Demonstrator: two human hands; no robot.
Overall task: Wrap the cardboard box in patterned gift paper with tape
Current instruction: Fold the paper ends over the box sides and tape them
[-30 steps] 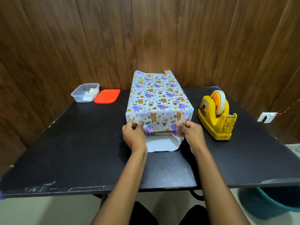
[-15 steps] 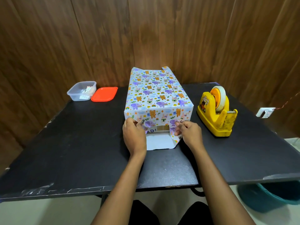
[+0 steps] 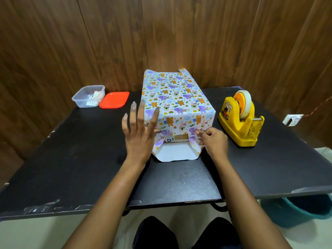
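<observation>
The left hand [image 3: 138,139] is smeared with blur and covers the near left corner of the paper [image 3: 172,97]. I see only a strip of the box [image 3: 180,137] in the gap, its print cut short. Labels in the tub [image 3: 89,96] are too small for me to read. The table [image 3: 71,168] hides most of the bucket [image 3: 301,211].

Left grip [image 3: 139,133]: spread wide, straight-fingered, at 9 o'clock of the cardboard box [image 3: 180,137].
Right grip [image 3: 214,141]: pinching gift paper [image 3: 172,97] flap at near face, 3 o'clock side.
Near face: partly uncovered.
Tape dispenser [image 3: 240,121]: 3 o'clock of box, on black surface [image 3: 71,159].
</observation>
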